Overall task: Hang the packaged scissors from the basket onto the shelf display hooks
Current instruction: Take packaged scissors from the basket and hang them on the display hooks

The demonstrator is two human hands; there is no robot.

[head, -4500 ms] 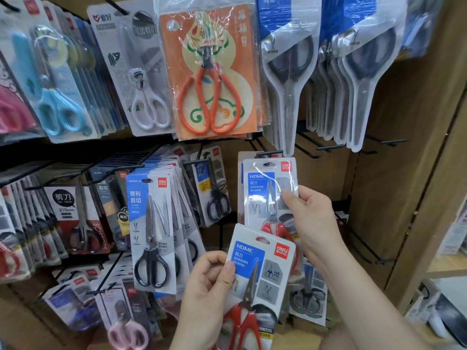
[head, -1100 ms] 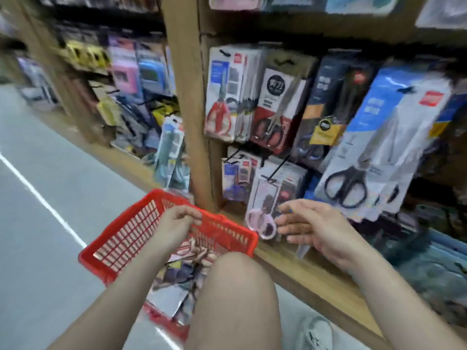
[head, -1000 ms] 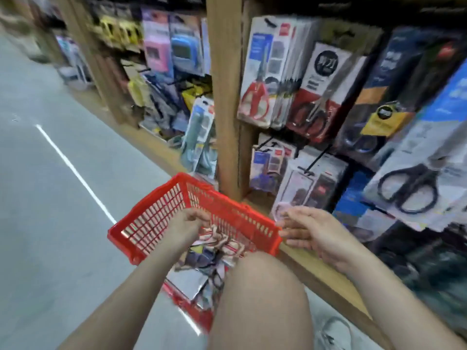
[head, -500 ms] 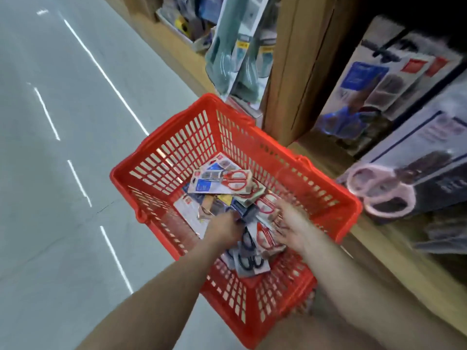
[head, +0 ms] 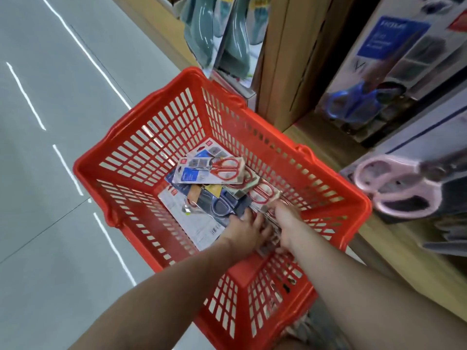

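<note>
The basket (head: 86,170) sits on the floor (head: 50,223), left of the shelf (head: 379,243). Scissor packs (head: 209,170) lie piled inside; left hand (head: 242,231) and right hand (head: 288,223) lie side by side on the pile's near end.

Left hand (head: 241,232): fingertips buried among the packs at frame centre; grip cannot be told.
Right hand (head: 288,223): fingertips hidden under the hand and packs; grip cannot be told.
Packaged scissors (head: 214,173): lower packs covered by upper ones; print too small to read.
Red basket (head: 106,157): near corner cut off by the bottom edge.
Pink-handled scissors (head: 394,188): blurred; blades run off the right edge.
Blue-handled scissors pack (head: 353,104): blurred; top cut off, upper right.
Teal packs (head: 202,34): tops cut off by the top edge.
</note>
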